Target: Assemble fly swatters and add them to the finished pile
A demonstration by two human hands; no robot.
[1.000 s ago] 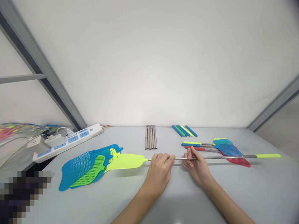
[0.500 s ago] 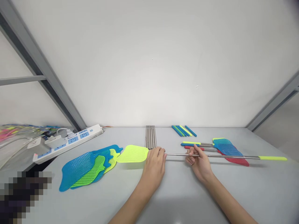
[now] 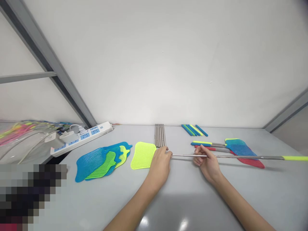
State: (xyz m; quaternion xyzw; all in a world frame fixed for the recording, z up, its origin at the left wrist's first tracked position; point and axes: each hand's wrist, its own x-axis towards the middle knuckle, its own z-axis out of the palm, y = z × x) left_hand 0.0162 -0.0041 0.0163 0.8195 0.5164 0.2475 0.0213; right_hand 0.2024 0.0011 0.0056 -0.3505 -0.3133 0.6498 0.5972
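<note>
A yellow fly swatter hangs over the tabletop, fingers of left hand and right hand clamped on its metal rod; a crooked push could bend it or jostle the swatters beneath.

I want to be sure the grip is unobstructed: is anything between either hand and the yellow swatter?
Nothing visible is. The left hand holds it where the yellow mesh head meets the metal rod, and the right hand curls directly around the rod. Farther right, the rod crosses the red swatter in this view.
</note>
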